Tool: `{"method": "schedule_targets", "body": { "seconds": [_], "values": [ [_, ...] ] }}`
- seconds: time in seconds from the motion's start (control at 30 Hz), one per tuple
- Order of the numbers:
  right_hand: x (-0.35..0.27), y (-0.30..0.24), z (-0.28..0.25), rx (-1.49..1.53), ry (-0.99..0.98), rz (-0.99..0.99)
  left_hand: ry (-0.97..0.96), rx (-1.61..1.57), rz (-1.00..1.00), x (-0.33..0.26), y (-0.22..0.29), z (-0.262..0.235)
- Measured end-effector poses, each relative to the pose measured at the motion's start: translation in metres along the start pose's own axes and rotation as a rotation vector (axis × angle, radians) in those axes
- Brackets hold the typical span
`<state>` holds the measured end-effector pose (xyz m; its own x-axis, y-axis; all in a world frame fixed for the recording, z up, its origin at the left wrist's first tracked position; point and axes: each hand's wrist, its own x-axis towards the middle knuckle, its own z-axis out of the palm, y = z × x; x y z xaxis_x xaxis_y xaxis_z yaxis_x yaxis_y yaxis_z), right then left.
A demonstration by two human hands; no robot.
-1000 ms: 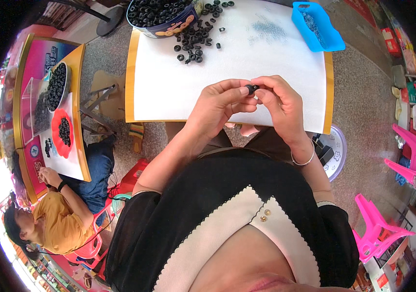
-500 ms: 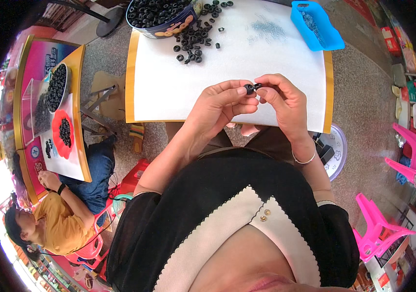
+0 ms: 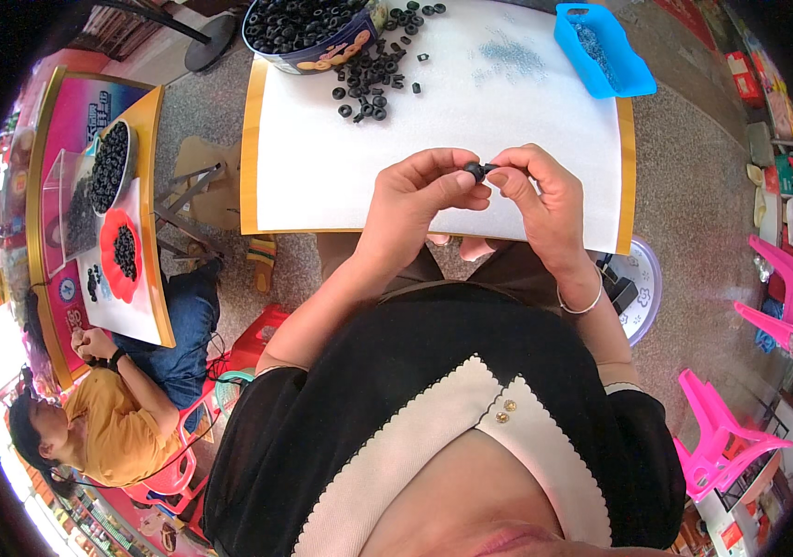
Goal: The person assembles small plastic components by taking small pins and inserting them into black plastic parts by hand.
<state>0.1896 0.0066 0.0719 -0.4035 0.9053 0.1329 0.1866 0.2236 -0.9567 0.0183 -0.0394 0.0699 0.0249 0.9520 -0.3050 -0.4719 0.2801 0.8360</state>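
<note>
Above the near part of the white-topped table, my left hand (image 3: 427, 192) pinches a small round black part (image 3: 474, 171) between thumb and fingertips. My right hand (image 3: 542, 200) meets it from the right, thumb and forefinger closed on a thin black piece (image 3: 490, 169) that touches the round part. Whether the two pieces are joined I cannot tell. Farther off lies a loose pile of small black ring-like parts (image 3: 373, 79). Beside it stands a round tin (image 3: 308, 58) full of the same parts.
A blue plastic tray (image 3: 636, 79) with tiny clear-blue pieces sits at the far right of the table (image 3: 322, 186); similar pieces (image 3: 513, 58) lie scattered nearby. At left, another person (image 3: 118, 422) sits at a second table with a red dish (image 3: 110, 265). Pink stools (image 3: 717, 432) stand at right.
My hands have shifted slightly, and the left fingers are drawn closer around the round black part. The other person's hands have moved a little.
</note>
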Motion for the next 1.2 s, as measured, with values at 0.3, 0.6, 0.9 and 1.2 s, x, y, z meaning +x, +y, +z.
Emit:
{"method": "schedule_targets", "body": {
  "seconds": [0.3, 0.6, 0.9, 1.2],
  "values": [
    [0.0, -0.007, 0.005, -0.258, 0.051, -0.205, 0.031, 0.186, 0.177, -0.003, -0.006, 0.003],
    [0.005, -0.007, 0.0, -0.396, 0.015, -0.387, 0.043, 0.352, 0.45, 0.003, -0.02, -0.001],
    [0.013, 0.005, -0.019, 0.088, -0.297, 0.004, -0.182, 0.486, 0.291, 0.009, 0.0, -0.017],
    [0.012, 0.004, -0.02, -0.064, -0.326, -0.024, -0.212, 0.566, 0.322, 0.008, 0.006, -0.017]
  ]
}}
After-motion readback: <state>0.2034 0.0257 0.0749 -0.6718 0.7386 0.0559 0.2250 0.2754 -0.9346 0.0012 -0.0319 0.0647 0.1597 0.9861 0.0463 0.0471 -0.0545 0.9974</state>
